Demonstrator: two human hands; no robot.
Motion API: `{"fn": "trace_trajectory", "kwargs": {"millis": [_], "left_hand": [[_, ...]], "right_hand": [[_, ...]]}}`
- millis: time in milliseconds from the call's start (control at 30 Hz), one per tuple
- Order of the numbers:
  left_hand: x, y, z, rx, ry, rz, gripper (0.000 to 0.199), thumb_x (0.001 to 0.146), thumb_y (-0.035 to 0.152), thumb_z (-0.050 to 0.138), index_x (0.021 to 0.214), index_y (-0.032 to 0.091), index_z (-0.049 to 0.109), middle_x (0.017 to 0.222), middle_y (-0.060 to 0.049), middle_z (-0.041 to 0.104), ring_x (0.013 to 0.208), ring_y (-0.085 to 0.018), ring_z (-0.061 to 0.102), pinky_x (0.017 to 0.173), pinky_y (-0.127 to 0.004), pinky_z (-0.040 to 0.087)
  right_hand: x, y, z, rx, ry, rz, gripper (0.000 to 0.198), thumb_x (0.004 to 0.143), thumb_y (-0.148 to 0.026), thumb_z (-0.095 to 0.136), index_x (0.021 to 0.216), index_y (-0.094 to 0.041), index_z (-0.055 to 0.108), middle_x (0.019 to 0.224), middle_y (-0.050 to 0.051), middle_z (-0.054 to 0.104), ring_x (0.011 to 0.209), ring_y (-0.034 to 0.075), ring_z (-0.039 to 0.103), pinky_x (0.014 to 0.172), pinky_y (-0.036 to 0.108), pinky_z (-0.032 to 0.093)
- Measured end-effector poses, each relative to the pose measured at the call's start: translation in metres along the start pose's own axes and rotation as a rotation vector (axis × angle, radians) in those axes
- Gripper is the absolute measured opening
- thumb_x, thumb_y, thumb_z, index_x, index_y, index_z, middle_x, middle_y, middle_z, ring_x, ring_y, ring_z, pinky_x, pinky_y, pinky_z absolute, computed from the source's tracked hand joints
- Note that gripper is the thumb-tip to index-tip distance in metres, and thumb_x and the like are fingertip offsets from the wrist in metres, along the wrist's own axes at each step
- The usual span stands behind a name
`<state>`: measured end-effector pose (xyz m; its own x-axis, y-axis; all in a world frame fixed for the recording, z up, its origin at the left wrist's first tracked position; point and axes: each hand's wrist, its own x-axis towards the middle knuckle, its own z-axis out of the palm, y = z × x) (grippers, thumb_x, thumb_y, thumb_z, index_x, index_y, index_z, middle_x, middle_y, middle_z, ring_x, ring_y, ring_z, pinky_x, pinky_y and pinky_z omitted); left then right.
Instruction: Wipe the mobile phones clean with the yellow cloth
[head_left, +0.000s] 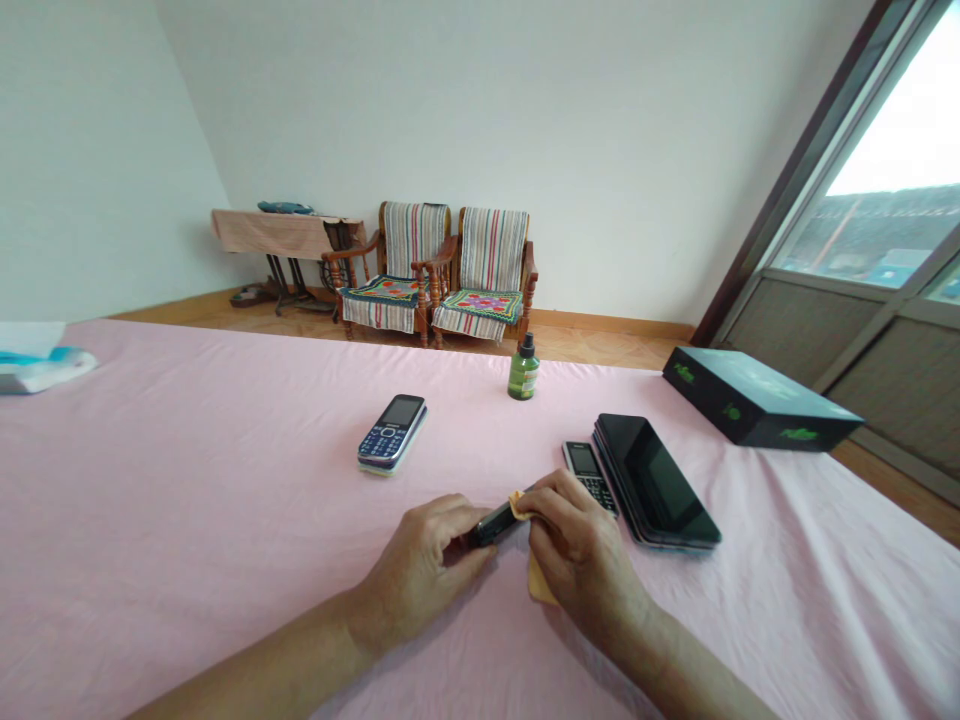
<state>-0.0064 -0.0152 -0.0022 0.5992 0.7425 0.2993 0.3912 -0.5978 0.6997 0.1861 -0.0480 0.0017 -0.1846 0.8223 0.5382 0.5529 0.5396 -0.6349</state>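
Left hand (427, 560) and right hand (589, 550) both pinched, over pink cover (187, 480); tablet stack (658, 480) lay to their right; dark phone (496, 523) was held between, left gripping one end, right pinching yellow cloth (540, 582) against the other

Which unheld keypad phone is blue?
The left keypad phone, dark blue and fully visible; the right keypad phone, partly behind the right hand, has black keys.

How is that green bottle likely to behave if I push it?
The green bottle may tip if pushed high, since it stands upright. Once down, it could roll, as its body looks rounded. It might drag rather than glide, standing on the wrinkled pink tablecloth.
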Motion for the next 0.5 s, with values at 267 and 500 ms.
{"fn": "trace_trajectory", "kwargs": {"millis": [267,500], "left_hand": [[0.0,-0.002,0.002,-0.036,0.013,0.044,0.007,0.09,0.019,0.059,0.086,0.017,0.064,0.076,-0.001,0.06,0.074,-0.016,0.055,0.065,-0.024,0.038],[-0.002,-0.003,0.002,-0.046,0.019,0.066,0.009,0.091,0.021,0.058,0.084,0.018,0.063,0.077,0.0,0.06,0.075,-0.016,0.056,0.067,-0.024,0.039]], "right_hand": [[-0.003,-0.014,0.01,0.016,-0.078,-0.018,0.026,0.085,-0.002,0.043,0.09,-0.016,0.064,0.087,0.008,0.056,0.08,0.02,0.054,0.069,0.034,0.047],[-0.004,-0.019,0.017,0.024,-0.108,-0.018,0.026,0.083,0.001,0.045,0.089,-0.016,0.065,0.088,0.007,0.055,0.08,0.019,0.053,0.07,0.033,0.047]]}}
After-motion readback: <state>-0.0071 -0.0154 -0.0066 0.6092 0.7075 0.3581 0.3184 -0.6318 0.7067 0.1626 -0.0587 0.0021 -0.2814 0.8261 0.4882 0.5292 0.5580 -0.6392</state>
